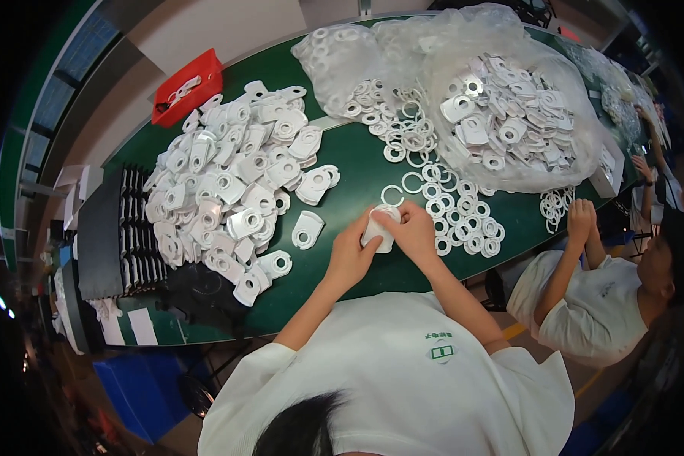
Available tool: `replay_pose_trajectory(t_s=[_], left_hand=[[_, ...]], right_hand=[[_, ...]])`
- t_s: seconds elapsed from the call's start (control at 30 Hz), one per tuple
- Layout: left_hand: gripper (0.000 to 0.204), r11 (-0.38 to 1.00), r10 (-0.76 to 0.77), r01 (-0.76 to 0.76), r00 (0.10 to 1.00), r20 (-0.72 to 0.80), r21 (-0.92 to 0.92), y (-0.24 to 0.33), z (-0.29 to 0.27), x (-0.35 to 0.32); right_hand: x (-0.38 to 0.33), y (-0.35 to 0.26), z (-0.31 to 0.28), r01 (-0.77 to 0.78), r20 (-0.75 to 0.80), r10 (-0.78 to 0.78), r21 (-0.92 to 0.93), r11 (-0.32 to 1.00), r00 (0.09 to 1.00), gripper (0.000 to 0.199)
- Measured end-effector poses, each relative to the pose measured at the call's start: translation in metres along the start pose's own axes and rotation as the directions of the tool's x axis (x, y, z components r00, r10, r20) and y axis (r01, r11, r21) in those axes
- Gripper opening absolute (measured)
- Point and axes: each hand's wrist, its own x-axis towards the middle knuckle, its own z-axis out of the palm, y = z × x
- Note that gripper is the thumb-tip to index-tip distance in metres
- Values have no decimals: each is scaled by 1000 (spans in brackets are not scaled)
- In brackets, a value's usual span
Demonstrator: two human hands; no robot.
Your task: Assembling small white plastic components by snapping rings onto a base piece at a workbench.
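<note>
Over the near edge of the green table, my left hand (pixel 350 249) and my right hand (pixel 416 232) both close around one white plastic part (pixel 383 230). The thumbs press on its face, and the fingers hide its edges. Just beyond my fingertips lies a thin white ring (pixel 391 195); I cannot tell whether it touches the hands. To the left of my left hand lies a single white tab-shaped part with a round hole (pixel 308 229). On the right, beside my right hand, flat white rings (pixel 463 220) are spread in a loose heap.
A large pile of white holed parts (pixel 228 171) covers the table's left. Clear plastic bags of parts (pixel 509 114) stand at the back right. A red bin (pixel 188 87) sits far left, near a black slotted rack (pixel 118 235). Another person (pixel 600 281) sits at right.
</note>
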Motion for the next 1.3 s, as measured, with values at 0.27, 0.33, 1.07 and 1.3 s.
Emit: replay_pose_trajectory(t_s=[0.27, 0.33, 1.07, 1.3], left_hand=[[50, 925, -249, 296, 946, 209, -238, -21, -33, 11], [44, 940, -196, 212, 977, 83, -268, -16, -58, 15], [34, 813, 454, -517, 850, 266, 266, -30, 83, 20], [47, 919, 264, -318, 936, 233, 235, -35, 79, 20]], right_hand=[[29, 15, -29, 22, 382, -164, 348, 937, 909, 20], [60, 26, -50, 165, 131, -186, 153, 974, 974, 27], [163, 92, -125, 71, -427, -397, -603, 795, 813, 35], [143, 95, -143, 208, -410, -511, -591, 780, 755, 24]])
